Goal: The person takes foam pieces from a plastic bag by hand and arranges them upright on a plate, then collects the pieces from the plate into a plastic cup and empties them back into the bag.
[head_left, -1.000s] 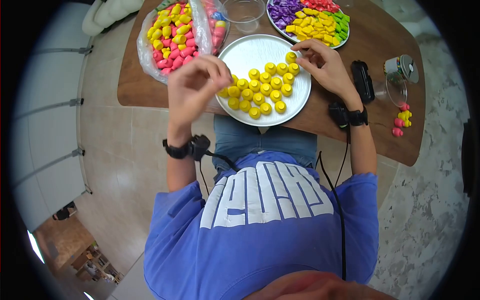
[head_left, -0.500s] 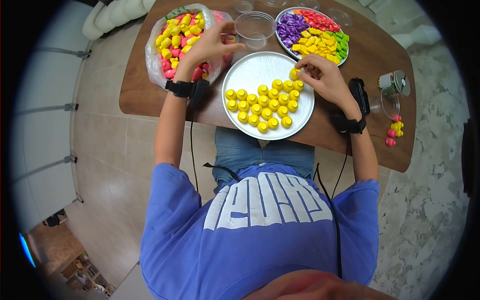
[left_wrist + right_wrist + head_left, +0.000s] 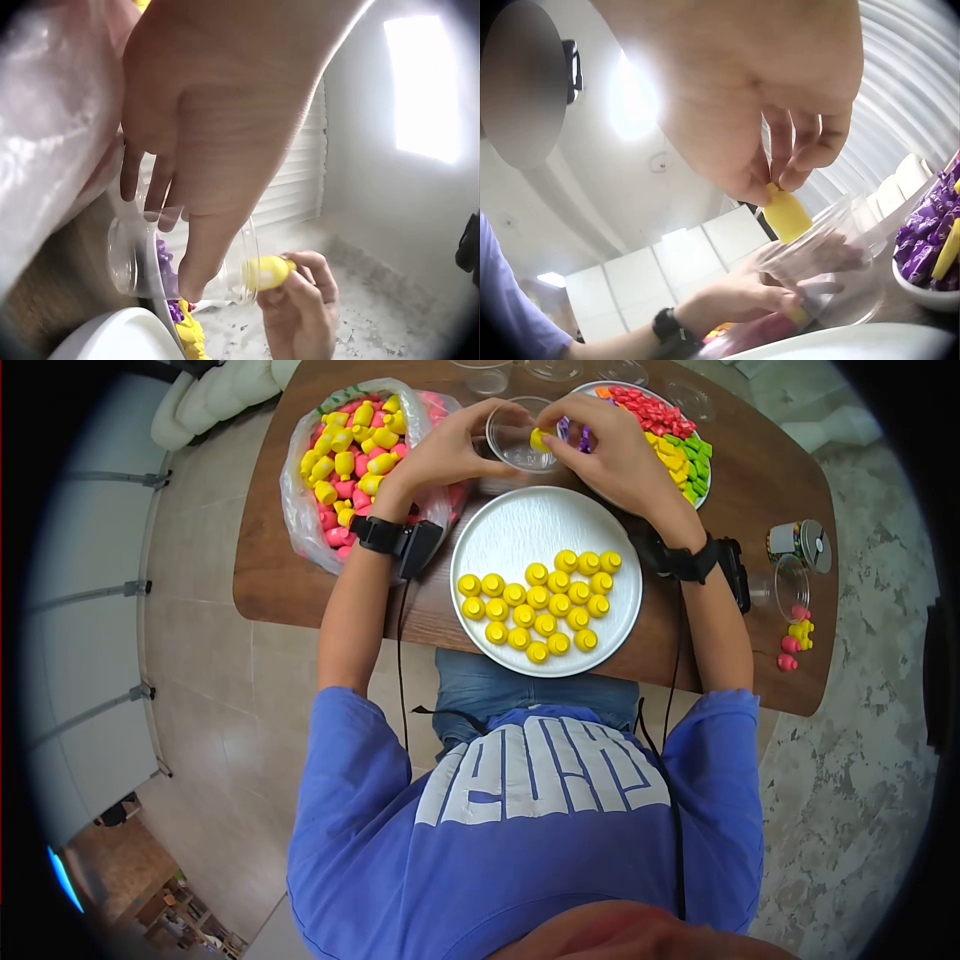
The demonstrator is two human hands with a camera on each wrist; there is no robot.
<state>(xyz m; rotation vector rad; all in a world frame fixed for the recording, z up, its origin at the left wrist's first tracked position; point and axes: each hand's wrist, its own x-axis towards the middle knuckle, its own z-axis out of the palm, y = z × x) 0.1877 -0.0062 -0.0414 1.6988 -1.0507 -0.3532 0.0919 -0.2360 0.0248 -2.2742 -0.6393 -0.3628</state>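
Observation:
My left hand [image 3: 452, 452] holds a clear plastic cup [image 3: 520, 460] by its sides, thumb and fingers spread around it, behind the white plate [image 3: 500, 530]. In the left wrist view the cup [image 3: 124, 262] is tipped on its side, its mouth toward the other hand. My right hand [image 3: 625, 460] pinches a small yellow bottle-shaped piece [image 3: 786, 216] by its narrow neck, the wide end right at the cup's rim. Several like yellow pieces [image 3: 537, 600] stand neck up in rows on the plate.
At the left stands a plastic bag [image 3: 300, 510] of pink and yellow pieces. A plate of wrapped purple, red, yellow and green pieces [image 3: 690, 465] lies behind my right hand. More clear cups [image 3: 485, 378] stand at the back. A black case [image 3: 735, 575], jar [image 3: 800, 545] and cup [image 3: 792, 590] are at right.
My right hand has lifted a yellow piece off the plate's upper right and carried it left to the cup. My left hand has moved from the plate's left side to grip the cup.

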